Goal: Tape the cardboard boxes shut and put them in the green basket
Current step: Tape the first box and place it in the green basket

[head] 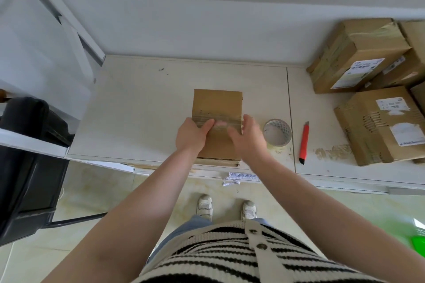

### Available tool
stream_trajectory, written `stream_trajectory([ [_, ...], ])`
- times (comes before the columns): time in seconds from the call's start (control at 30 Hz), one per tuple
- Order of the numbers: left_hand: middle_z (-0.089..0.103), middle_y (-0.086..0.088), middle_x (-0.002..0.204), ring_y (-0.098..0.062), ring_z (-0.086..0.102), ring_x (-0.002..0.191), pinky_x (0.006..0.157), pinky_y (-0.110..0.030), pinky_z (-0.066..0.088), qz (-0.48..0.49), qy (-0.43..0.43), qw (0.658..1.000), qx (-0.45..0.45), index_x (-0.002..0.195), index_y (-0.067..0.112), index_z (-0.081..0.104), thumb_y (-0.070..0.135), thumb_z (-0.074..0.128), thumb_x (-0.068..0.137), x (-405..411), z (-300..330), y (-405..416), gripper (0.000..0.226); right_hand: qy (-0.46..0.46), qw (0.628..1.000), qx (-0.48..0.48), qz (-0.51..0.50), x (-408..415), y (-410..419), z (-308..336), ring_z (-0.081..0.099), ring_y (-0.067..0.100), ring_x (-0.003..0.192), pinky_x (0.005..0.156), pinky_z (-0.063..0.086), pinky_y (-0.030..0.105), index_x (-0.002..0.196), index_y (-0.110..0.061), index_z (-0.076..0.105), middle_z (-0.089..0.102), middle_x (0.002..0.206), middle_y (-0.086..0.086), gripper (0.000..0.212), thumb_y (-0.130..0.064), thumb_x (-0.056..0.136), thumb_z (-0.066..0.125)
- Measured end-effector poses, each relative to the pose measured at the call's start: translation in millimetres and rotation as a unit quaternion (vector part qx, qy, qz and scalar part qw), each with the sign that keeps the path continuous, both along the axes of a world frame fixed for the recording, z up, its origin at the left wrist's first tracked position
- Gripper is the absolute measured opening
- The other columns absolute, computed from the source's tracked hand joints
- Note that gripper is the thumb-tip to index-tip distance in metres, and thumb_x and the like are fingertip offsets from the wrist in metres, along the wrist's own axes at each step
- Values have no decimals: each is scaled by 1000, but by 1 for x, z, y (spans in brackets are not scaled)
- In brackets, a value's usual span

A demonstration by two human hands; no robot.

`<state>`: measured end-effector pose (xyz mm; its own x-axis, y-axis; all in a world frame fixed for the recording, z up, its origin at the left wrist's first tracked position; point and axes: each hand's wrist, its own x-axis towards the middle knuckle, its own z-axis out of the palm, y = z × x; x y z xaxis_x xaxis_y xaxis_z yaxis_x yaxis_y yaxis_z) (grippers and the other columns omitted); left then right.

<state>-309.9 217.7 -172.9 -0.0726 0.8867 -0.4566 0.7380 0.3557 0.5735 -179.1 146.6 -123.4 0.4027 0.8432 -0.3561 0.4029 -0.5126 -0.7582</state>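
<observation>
From the head view, I look down at a pale table (138, 108) with one small box (217, 108) standing near its front edge, just ahead of me. My left hand (192, 134) lies on the box's near left part, fingers stretched flat and pressing along a strip of clear tape that crosses the middle seam. My right hand (247, 138) is at the box's right edge, fingers loosely straight and spread; I cannot tell whether it touches the card or hovers just off it. Neither hand has hold of anything.

I judge the step to be smoothing the tape down. To do it well I would rub outward from the middle toward both sides, steady the box with the other hand, and press the ends over the edges.

The box is plain brown card, flaps closed, with a shiny, slightly wrinkled band of tape across it. Just right of it stands a tape roll (277, 132), then a red knife (304, 142). A stack of boxes (368, 89) sits far right. A patch of green (417, 243), perhaps the basket, shows at the lower right edge
</observation>
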Motion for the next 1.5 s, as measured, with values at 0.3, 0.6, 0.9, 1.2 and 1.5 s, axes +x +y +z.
stream_trajectory([
  [0.3,63,-10,106,-34,61,105,73,-35,42,-62,25,997,31,119,7,48,56,47,95,-5,-4,-2,55,29,993,-99,-66,-12,22,-24,56,32,107,76,41,34,140,-5,33,54,130,16,48,-31,102,43],
  [0.6,-20,-17,161,-32,-17,149,119,-57,-1,-275,230,916,181,154,12,-14,62,22,98,32,-9,2,84,37,996,-51,-57,-9,17,-42,54,21,87,70,36,29,115,-6,57,59,96,3,32,-30,105,37],
  [0.9,-26,-5,161,-29,-24,147,115,-58,-9,-135,-18,991,3,153,31,-17,83,27,82,10,17,19,98,180,983,13,-31,-4,10,-15,35,21,140,115,30,42,141,-46,46,48,145,-5,42,-53,99,40],
  [1.2,65,-4,125,-20,71,96,67,-33,60,77,-444,866,-215,147,36,28,27,68,91,-4,29,2,70,-14,999,-35,-24,-7,19,-14,46,31,122,96,42,43,138,-16,42,59,112,3,53,-44,95,55],
  [1.5,70,-11,118,-27,70,102,74,-41,60,126,-534,797,-253,128,16,60,31,68,87,-46,21,0,45,167,983,70,-23,-5,16,2,58,5,111,90,46,21,141,-36,46,57,130,-8,45,-39,97,55],
])
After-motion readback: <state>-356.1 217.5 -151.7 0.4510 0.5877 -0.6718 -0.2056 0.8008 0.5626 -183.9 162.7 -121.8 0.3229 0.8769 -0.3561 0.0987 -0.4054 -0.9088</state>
